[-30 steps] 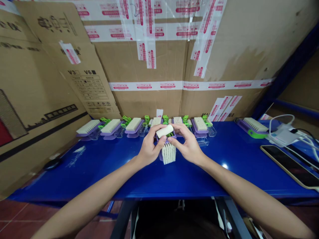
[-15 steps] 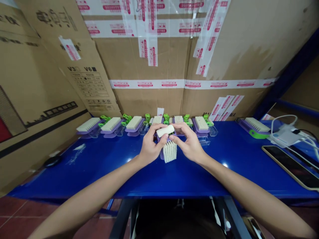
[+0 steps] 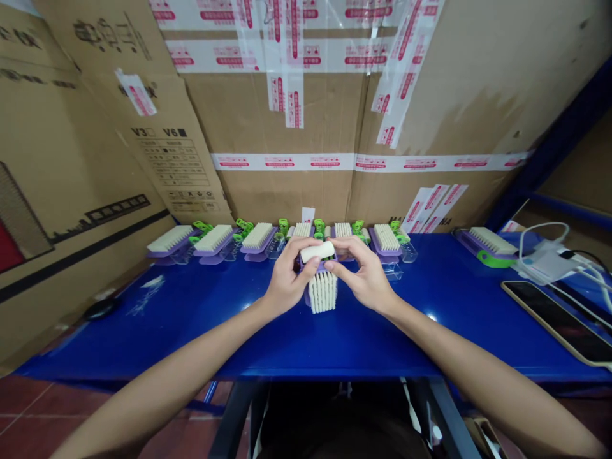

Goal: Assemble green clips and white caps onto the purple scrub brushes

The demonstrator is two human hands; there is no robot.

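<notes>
My left hand (image 3: 287,280) and my right hand (image 3: 364,275) meet over the middle of the blue table (image 3: 201,331). Together they hold a purple scrubbing brush (image 3: 322,290) standing on end, its white bristles facing me. A small white bar (image 3: 316,250) lies across the brush's top, pinched between my left thumb and fingers with my right fingertips against its other end. Fingers of both hands are curled closed around these pieces.
A row of several purple brushes (image 3: 258,237) with white bristles and green clips lines the table's far edge against taped cardboard boxes (image 3: 335,127). One more brush (image 3: 485,245), a white charger with cables (image 3: 545,261) and a phone (image 3: 557,319) lie at right. A dark object (image 3: 98,308) sits at left.
Both hands with the brush and white bar have barely shifted; the bar sits slightly lower and flatter on the brush top than a second ago.
</notes>
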